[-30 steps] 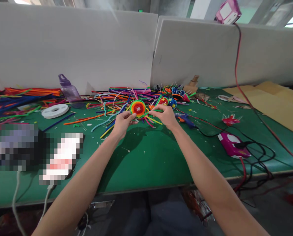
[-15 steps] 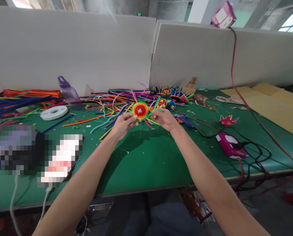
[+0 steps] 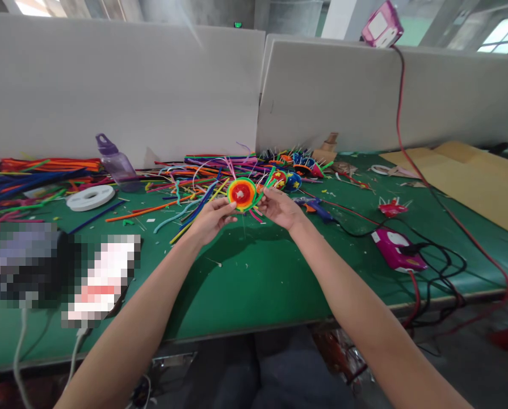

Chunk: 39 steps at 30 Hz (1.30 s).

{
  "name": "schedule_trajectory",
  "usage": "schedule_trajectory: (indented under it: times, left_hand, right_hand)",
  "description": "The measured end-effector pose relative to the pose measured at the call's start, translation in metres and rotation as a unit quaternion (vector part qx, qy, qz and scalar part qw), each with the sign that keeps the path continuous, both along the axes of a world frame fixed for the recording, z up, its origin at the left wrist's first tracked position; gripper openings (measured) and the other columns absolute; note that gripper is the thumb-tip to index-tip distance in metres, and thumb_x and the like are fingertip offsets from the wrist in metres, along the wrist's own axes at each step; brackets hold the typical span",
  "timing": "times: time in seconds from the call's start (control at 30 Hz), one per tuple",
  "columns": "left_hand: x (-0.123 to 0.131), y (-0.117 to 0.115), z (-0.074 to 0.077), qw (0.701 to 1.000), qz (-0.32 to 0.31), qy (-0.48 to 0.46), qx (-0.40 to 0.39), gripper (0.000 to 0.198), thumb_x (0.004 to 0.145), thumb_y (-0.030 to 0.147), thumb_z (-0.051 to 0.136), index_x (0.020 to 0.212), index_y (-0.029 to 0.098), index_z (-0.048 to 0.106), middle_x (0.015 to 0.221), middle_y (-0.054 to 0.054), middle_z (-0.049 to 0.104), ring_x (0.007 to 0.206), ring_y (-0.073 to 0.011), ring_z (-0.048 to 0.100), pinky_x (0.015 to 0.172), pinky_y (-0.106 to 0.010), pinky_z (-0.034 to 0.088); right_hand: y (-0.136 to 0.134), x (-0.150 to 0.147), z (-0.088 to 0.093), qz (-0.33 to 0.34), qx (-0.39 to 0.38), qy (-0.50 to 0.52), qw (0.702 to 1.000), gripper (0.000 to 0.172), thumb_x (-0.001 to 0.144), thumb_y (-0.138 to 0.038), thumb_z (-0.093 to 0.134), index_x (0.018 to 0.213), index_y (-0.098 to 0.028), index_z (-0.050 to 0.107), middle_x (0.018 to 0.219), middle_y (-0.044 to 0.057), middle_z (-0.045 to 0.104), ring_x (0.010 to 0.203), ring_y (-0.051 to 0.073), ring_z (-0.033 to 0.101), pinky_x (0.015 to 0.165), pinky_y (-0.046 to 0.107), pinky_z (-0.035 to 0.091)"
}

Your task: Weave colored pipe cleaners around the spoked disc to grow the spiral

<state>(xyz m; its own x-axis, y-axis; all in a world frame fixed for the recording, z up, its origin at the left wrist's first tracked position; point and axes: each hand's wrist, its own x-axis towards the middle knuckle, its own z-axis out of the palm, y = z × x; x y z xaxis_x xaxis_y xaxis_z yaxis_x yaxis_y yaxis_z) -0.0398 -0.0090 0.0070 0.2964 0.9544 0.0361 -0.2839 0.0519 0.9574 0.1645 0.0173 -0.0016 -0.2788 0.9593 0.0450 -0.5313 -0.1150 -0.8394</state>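
A round disc point(image 3: 247, 195) of coiled pipe cleaners, red in the middle with orange, yellow and green rings, is held upright above the table. My left hand point(image 3: 212, 220) pinches its lower left edge between thumb and fingers. At the disc's right side, my right hand point(image 3: 282, 209) has its fingertips closed on a green pipe cleaner point(image 3: 260, 198) that runs off the green outer ring. Behind the disc lie loose pipe cleaners point(image 3: 198, 200) in many colours. Red and blue pieces with yellow stars point(image 3: 294, 180) sit just beyond my right hand.
A blue glue gun point(image 3: 319, 210) lies right of my hands, near a magenta power socket point(image 3: 396, 250) with tangled cables. To the left are a white spool point(image 3: 91, 197), a purple bottle point(image 3: 118, 167) and a blurred phone point(image 3: 104, 278). White panels point(image 3: 121, 85) stand behind the green table.
Both hands keep their hold on the disc and the green pipe cleaner. The green strand beside my right fingers now slants upward more. The whole view has shifted slightly.
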Motion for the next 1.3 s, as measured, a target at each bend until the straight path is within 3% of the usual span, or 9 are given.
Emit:
schedule_trajectory:
  times: [0.4,0.5,0.6,0.7,0.83,0.93,1.03,1.3]
  left_hand:
    - [0.000,0.000,-0.001,1.000,0.007,0.000,-0.003,0.017,0.068,0.023,0.080,0.078,0.013,0.070,0.078,-0.004,0.069,0.068,-0.0102,0.064,0.060,-0.020,0.051]
    - [0.001,0.000,0.000,0.999,0.045,-0.013,-0.015,0.016,0.067,0.020,0.080,0.071,0.013,0.066,0.073,-0.002,0.067,0.068,-0.0106,0.065,0.060,-0.020,0.050]
    - [0.001,0.001,0.002,0.998,0.064,-0.015,-0.024,0.017,0.066,0.018,0.080,0.068,0.013,0.063,0.070,-0.001,0.065,0.071,-0.0118,0.067,0.060,-0.019,0.050]
    - [0.000,0.002,0.002,0.998,0.062,0.006,-0.012,0.017,0.067,0.019,0.080,0.068,0.013,0.064,0.069,-0.002,0.065,0.069,-0.0119,0.066,0.061,-0.020,0.051]
    - [0.000,0.001,0.000,0.998,0.051,0.044,0.014,0.016,0.068,0.022,0.079,0.071,0.012,0.066,0.073,-0.003,0.066,0.069,-0.0126,0.065,0.061,-0.022,0.051]
    - [0.001,0.000,0.000,0.998,0.045,0.050,0.016,0.017,0.068,0.023,0.080,0.071,0.013,0.066,0.074,-0.003,0.066,0.072,-0.0140,0.066,0.061,-0.023,0.051]
    - [0.001,0.001,0.000,0.997,0.068,0.040,0.013,0.016,0.067,0.021,0.080,0.069,0.013,0.065,0.071,-0.002,0.065,0.070,-0.0133,0.065,0.060,-0.022,0.051]
    - [-0.004,0.008,-0.002,0.989,0.146,-0.025,-0.006,0.015,0.070,0.020,0.078,0.069,0.015,0.064,0.070,0.000,0.065,0.072,-0.0115,0.066,0.067,-0.022,0.050]
  right_hand:
    - [-0.001,0.000,0.005,-0.033,0.039,-0.084,0.995,0.031,0.055,-0.040,0.085,0.076,-0.023,0.070,0.074,0.000,0.066,0.064,0.011,0.058,0.046,0.024,0.038]
    - [-0.003,-0.004,0.007,-0.083,0.053,-0.094,0.991,0.034,0.051,-0.042,0.085,0.069,-0.022,0.064,0.070,0.000,0.065,0.068,0.014,0.062,0.048,0.024,0.040]
    - [-0.008,-0.010,0.012,-0.157,0.098,-0.112,0.976,0.032,0.058,-0.044,0.081,0.063,-0.023,0.057,0.066,0.000,0.062,0.069,0.016,0.063,0.052,0.027,0.042]
    - [-0.014,-0.011,0.019,-0.225,0.195,-0.202,0.933,0.025,0.069,-0.042,0.075,0.064,-0.023,0.060,0.065,0.000,0.060,0.063,0.015,0.058,0.056,0.031,0.042]
    - [-0.018,-0.006,0.024,-0.345,0.342,-0.348,0.802,0.022,0.073,-0.035,0.075,0.061,-0.023,0.061,0.074,0.002,0.061,0.079,0.019,0.057,0.076,0.037,0.045]
    - [-0.016,-0.004,0.024,-0.379,0.376,-0.395,0.747,0.022,0.076,-0.034,0.072,0.062,-0.024,0.059,0.077,0.002,0.061,0.088,0.022,0.057,0.087,0.041,0.043]
    - [-0.015,-0.004,0.021,-0.378,0.382,-0.391,0.747,0.024,0.079,-0.034,0.069,0.061,-0.024,0.056,0.077,0.003,0.061,0.086,0.022,0.057,0.084,0.039,0.044]
    - [-0.017,-0.008,0.017,-0.326,0.294,-0.366,0.820,0.027,0.079,-0.039,0.066,0.060,-0.023,0.057,0.063,0.001,0.060,0.066,0.017,0.055,0.066,0.034,0.042]
